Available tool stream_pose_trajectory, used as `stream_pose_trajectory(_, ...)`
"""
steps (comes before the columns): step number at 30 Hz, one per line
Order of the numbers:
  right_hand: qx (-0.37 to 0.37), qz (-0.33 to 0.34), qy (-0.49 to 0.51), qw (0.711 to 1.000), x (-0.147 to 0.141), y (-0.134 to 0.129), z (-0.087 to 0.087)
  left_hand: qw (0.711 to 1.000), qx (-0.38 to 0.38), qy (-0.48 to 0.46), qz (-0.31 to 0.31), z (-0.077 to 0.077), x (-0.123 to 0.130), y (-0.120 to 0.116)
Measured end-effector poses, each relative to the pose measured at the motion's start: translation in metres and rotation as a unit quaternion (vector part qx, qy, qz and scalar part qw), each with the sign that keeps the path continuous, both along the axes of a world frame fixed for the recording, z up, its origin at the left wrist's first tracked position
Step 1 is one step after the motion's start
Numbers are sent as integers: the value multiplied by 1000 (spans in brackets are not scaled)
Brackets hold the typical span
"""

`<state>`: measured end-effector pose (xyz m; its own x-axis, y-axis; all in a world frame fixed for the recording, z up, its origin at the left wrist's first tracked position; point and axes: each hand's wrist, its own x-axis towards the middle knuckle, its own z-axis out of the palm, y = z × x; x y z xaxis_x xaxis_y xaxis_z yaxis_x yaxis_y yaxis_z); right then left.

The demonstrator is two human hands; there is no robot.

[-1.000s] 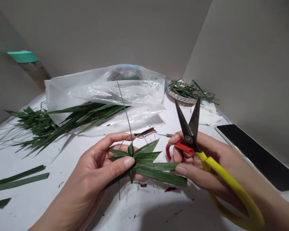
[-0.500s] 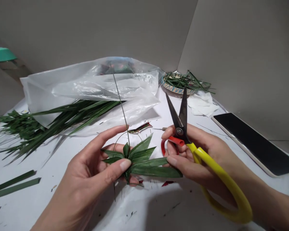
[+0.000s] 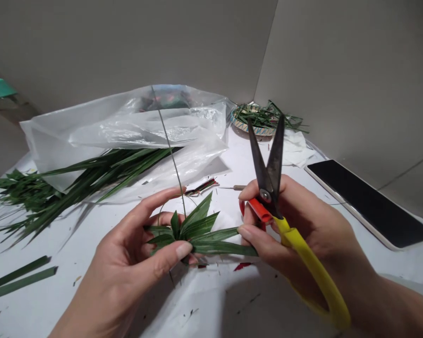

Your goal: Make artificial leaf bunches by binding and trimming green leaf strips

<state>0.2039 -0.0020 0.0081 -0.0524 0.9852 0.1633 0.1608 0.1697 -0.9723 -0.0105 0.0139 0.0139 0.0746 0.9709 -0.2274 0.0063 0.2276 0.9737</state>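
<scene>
Green pointy leaf bundle point(image 3: 186, 232) clamped between left hand point(image 3: 130, 239) fingers point(image 3: 183, 250), long leaf tips just touching right hand point(image 3: 303, 225) fingers point(image 3: 246, 233). Yellow-and-red steel scissors point(image 3: 268, 188) gripped tight in those right fingers, blades apart, now standing straighter up than a moment ago.

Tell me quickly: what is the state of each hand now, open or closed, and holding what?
Left hand: closed, pinching a bundle of green leaf strips.
Right hand: closed, gripping open scissors.

Smooth leaves point(image 3: 204, 231), metal scissor blades point(image 3: 266, 159), glossy yellow plastic handle point(image 3: 313, 272)
</scene>
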Motion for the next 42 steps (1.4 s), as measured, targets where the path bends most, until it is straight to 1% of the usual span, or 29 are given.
stream_pose_trajectory(2,7,5,-17,1000,0,0,0,1000,4,22,5,-1,0,0)
stream_pose_trajectory(7,-10,37,-53,998,1,1,4,997,6,77,16,0,0,-2)
stream_pose_trajectory(12,-15,37,-34,999,0,1,1,995,15,93,20,-1,0,-1)
stream_pose_trajectory(15,-27,20,-13,999,1,-2,-2,995,4,100,17,0,-1,0)
stream_pose_trajectory(19,-48,8,2,999,2,-4,-4,994,8,108,5,1,-1,-1)
stream_pose_trajectory(25,-82,10,123,989,-4,-4,-3,998,-9,70,-5,0,-2,-1)
stream_pose_trajectory(28,-95,10,132,987,-5,-3,-1,999,-26,43,-5,1,-1,0)
stream_pose_trajectory(32,-91,26,126,987,-2,-1,0,999,-51,-16,-2,5,4,1)
stream_pose_trajectory(34,-87,38,112,989,1,0,-1,998,-58,-34,6,7,5,2)
stream_pose_trajectory(38,-57,47,35,997,7,3,0,997,-55,-43,15,9,1,3)
stream_pose_trajectory(40,-36,37,-12,999,10,5,4,998,-44,-40,23,10,-4,4)
stream_pose_trajectory(42,6,25,-83,996,13,8,10,998,-26,-40,36,14,-9,7)
